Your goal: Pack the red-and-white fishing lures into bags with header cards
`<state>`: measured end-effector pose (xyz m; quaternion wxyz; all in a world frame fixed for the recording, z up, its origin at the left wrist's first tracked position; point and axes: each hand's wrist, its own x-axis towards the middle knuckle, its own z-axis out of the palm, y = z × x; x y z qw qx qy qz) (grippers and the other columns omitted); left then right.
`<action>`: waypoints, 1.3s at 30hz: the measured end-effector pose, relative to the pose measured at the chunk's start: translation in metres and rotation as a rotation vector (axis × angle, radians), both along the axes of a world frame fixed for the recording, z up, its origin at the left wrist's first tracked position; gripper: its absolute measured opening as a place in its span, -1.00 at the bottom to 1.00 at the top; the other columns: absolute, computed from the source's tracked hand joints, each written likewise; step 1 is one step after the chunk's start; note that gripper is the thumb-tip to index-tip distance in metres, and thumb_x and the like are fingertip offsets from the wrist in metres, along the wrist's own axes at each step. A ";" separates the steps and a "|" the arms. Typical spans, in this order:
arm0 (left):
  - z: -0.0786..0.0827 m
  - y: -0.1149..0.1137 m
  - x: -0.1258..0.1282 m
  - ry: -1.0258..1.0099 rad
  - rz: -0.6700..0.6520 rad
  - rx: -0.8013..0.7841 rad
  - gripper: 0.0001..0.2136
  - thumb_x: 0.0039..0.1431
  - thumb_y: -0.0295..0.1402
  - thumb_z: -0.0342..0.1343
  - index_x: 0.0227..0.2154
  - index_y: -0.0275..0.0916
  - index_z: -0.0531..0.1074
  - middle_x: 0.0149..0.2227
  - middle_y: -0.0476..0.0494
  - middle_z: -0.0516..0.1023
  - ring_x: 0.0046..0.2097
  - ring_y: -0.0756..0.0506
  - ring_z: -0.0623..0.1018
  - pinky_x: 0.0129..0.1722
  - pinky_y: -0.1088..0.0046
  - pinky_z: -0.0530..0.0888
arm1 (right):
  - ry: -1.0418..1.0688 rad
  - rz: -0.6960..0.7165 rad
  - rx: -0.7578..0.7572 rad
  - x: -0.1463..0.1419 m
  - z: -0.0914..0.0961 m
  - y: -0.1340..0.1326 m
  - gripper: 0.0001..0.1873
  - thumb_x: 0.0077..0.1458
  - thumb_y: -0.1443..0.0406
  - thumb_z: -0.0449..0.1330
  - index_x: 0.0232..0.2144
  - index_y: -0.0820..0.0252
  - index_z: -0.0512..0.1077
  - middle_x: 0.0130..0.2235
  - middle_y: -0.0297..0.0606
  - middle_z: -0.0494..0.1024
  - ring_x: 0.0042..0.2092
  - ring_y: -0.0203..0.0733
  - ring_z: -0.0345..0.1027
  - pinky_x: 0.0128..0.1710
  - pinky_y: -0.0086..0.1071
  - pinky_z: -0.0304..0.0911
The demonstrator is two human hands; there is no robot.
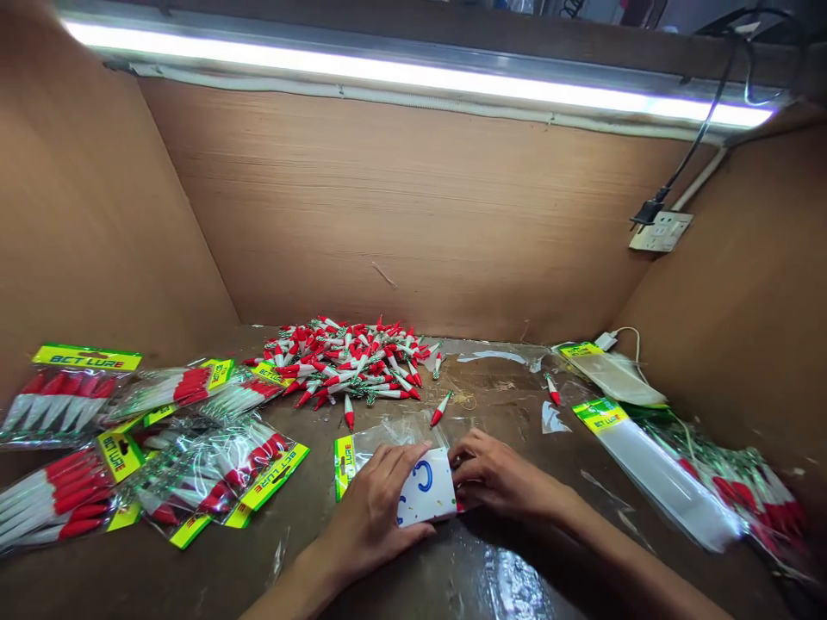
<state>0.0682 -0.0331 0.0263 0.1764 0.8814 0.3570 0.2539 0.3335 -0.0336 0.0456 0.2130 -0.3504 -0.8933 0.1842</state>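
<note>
My left hand [381, 495] is closed around a white folded card [426, 491] with blue print and small coloured specks. A clear plastic bag [381, 435] with a yellow-green header lies flat behind and partly under this hand. At the card's right edge, the fingers of my right hand [494, 474] are curled together. A bit of red shows beneath those fingertips, but what they grip is hidden. Just behind the hands lies a single red-and-white fishing lure [440, 410], and another lure [349, 412] rests to its left.
A heap of red-and-white lures [355, 362] sits against the back panel. Filled lure packs [213, 474] are piled at left. On the right are header bags [659, 474], more lures [768, 491] and a white cable [637, 336]. A plug [648, 213] hangs by the wall socket.
</note>
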 end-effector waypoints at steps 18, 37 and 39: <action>0.000 -0.004 -0.003 0.027 -0.073 -0.029 -0.07 -0.15 -0.25 0.46 0.29 0.04 0.09 0.15 -0.13 0.41 0.10 -0.30 0.42 0.09 0.09 0.40 | 0.582 -0.423 0.015 0.011 -0.005 0.048 -0.47 0.24 0.24 0.18 0.22 0.11 0.21 -0.10 -0.18 0.54 -0.12 -0.15 0.48 -0.04 -0.23 0.41; -0.011 0.003 0.003 0.091 -0.090 -0.056 -0.11 -0.07 -0.27 0.42 0.31 0.09 0.08 0.21 -0.14 0.37 0.16 -0.32 0.41 0.13 0.05 0.40 | 0.927 -0.721 -0.474 0.041 -0.017 -0.006 -0.41 0.10 -0.16 0.20 -0.49 0.28 0.56 -0.56 -0.26 0.52 -0.60 -0.35 0.30 -0.59 -0.48 0.18; -0.010 0.004 0.003 0.083 -0.092 -0.058 -0.12 -0.03 -0.24 0.40 0.32 0.08 0.06 0.23 -0.14 0.36 0.18 -0.31 0.39 0.15 0.06 0.38 | 0.857 -0.705 -0.507 0.047 -0.012 -0.006 -0.43 0.08 -0.14 0.22 -0.49 0.28 0.58 -0.59 -0.29 0.50 -0.62 -0.37 0.27 -0.62 -0.50 0.15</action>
